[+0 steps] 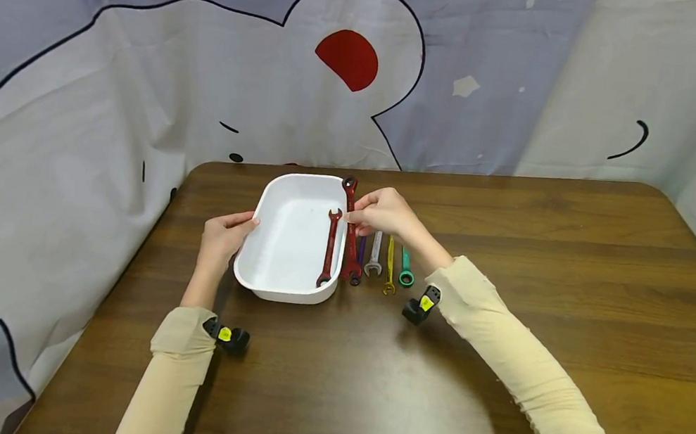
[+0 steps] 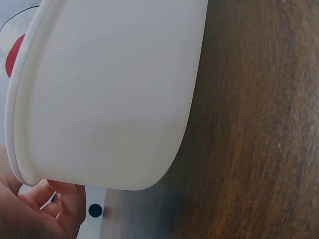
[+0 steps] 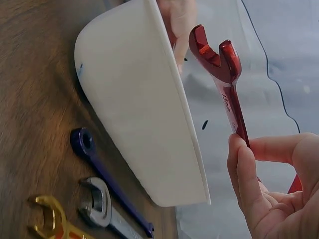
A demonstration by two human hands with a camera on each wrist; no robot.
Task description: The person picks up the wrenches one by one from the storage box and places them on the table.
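A white plastic basin [image 1: 291,239] stands on the table, and inside it along the right wall lies a red wrench [image 1: 330,247]. My left hand [image 1: 222,239] grips the basin's left rim, thumb on top and fingers beneath the lip in the left wrist view. Between thumb and fingers my right hand [image 1: 383,212] pinches a second red wrench [image 3: 230,94] by its shank. That wrench is up at the basin's right rim, its open jaw end toward the camera in the right wrist view.
Right of the basin, several wrenches lie side by side on the wooden table [image 1: 568,304]: purple [image 3: 107,174], silver [image 1: 374,255], yellow [image 1: 390,267] and green [image 1: 406,269]. A patterned curtain [image 1: 209,82] hangs behind the table's far edge.
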